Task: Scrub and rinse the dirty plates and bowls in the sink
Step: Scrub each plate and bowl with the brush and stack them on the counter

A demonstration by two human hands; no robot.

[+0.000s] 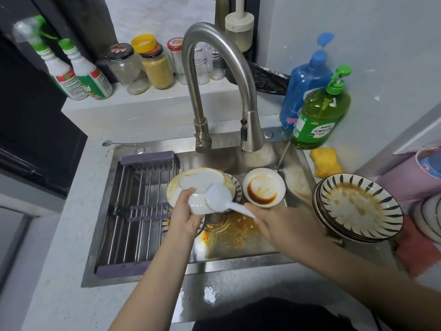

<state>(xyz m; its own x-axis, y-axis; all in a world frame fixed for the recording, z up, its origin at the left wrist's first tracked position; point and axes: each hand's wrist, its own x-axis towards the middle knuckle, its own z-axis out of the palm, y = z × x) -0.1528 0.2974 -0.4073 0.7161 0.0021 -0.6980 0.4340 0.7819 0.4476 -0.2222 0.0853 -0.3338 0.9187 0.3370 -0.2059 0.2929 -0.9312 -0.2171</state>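
Observation:
My left hand grips the near rim of a white bowl smeared with orange sauce, tilted over the steel sink. My right hand holds the handle of a white plastic spoon, whose head lies against the bowl's outer wall. A small white bowl with a brown sauce ring sits in the sink to the right. A striped plate edge shows behind the held bowl. Orange greasy residue covers the sink floor by the drain.
A stack of dirty striped plates stands on the right counter. A drying rack fills the sink's left half. The faucet arches above. Green dish soap, a blue bottle, a yellow sponge and jars sit behind.

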